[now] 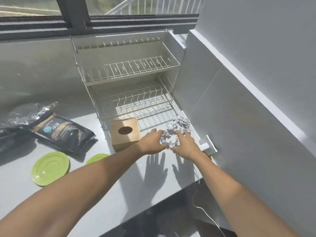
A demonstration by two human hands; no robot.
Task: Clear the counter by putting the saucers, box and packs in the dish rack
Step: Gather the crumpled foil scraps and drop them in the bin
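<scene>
while both bare arms reach in from the bottom of the head view, the left hand (151, 141) and the right hand (185, 146) meet at a heap of crumpled foil (176, 132) right of centre. the left hand's fingers curl around the near clump of foil; the right hand's fingers are spread wide and lie on it from the other side. whether either hand truly grips the foil, i cannot tell. the farther clump lies just beyond the fingertips, near the wall at the right.

just left of the left hand stands the wooden box (124, 134), a round hole in its top, touching the front of the dish rack (126, 79). the rack is two wire tiers at upper centre, below the window, both tiers bare.

in the left part of the frame lie the dark packs (63, 134), one printed, with a silvery one (25, 115) behind it. lower left, two green saucers (50, 168) lie flat on the counter (111, 194), the second (96, 158) partly hidden by the left forearm.

a white socket (207, 144) sits on the wall beside the right hand.
</scene>
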